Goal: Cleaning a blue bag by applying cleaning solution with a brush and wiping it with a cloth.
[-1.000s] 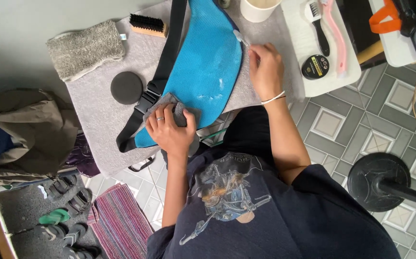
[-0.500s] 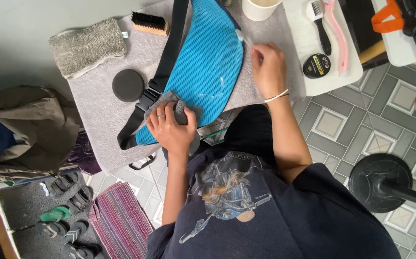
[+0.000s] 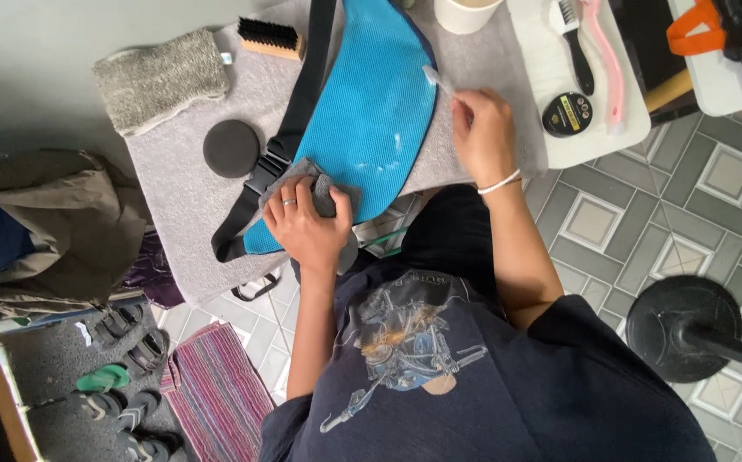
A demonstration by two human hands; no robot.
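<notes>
Head view is showing a person leaning over a bench (image 3: 174,214) covered with a grey cloth, working on a blue waist bag (image 3: 371,120) that is lying across it with its black strap (image 3: 289,128) running off toward the near edge. The left hand (image 3: 307,224) is pressing a folded grey rag (image 3: 315,175) down on the bag's near end, fingers (image 3: 289,198) curled over the rag and closed on it, seemingly pinning the bag in place. The right hand (image 3: 484,137) is pinching a small pale brush (image 3: 437,79) (a toothbrush, by the look of it), its head touching the bag's far edge, fingers drawn tight around the handle. Pale smears are showing on the blue fabric, so the scrubbing stage appears to be in hand, with wiping probably still to come. Judging from this, the next move is calling for steady downward pressure from the left hand while the brush is worked along the seam. A black round sponge (image 3: 231,148), a wooden bristle brush (image 3: 270,38), a grey mitt (image 3: 161,79) and a small black tin (image 3: 567,114) are lying nearby.
</notes>
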